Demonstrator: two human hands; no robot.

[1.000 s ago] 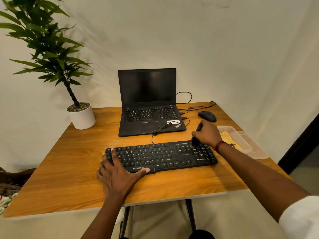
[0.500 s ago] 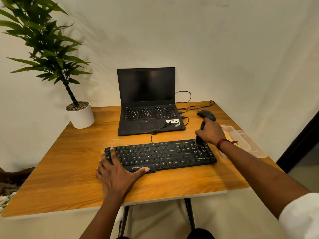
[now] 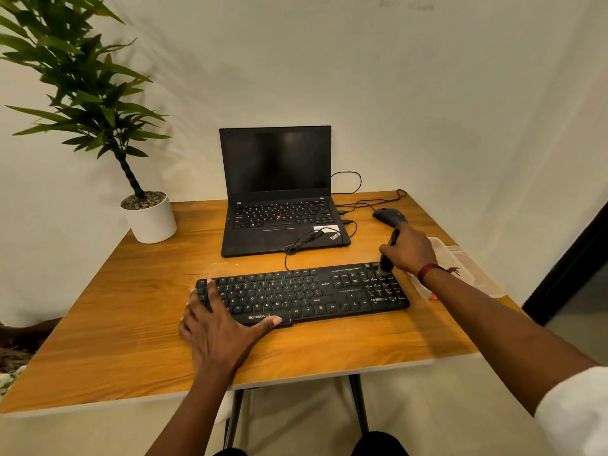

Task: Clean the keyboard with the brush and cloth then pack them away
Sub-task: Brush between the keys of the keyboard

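Note:
A black keyboard [image 3: 306, 292] lies across the front half of the wooden table [image 3: 115, 324]. My left hand [image 3: 217, 324] lies flat on its near left corner, fingers straight over the keys and thumb along the front edge. My right hand [image 3: 409, 250] grips a small black brush [image 3: 388, 255] held nearly upright, bristles down on the number pad at the keyboard's far right corner. A clear plastic container [image 3: 460, 268] stands just right of that hand, mostly hidden by my wrist. No cloth can be made out.
An open black laptop [image 3: 279, 199] sits behind the keyboard, with cables trailing to a black mouse [image 3: 390, 216] at the back right. A potted plant [image 3: 148, 215] in a white pot stands at the back left corner. White walls close in behind and beside the table.
My right hand has carried the brush a little further right and back along the number pad. My left hand has stayed put on the keyboard.

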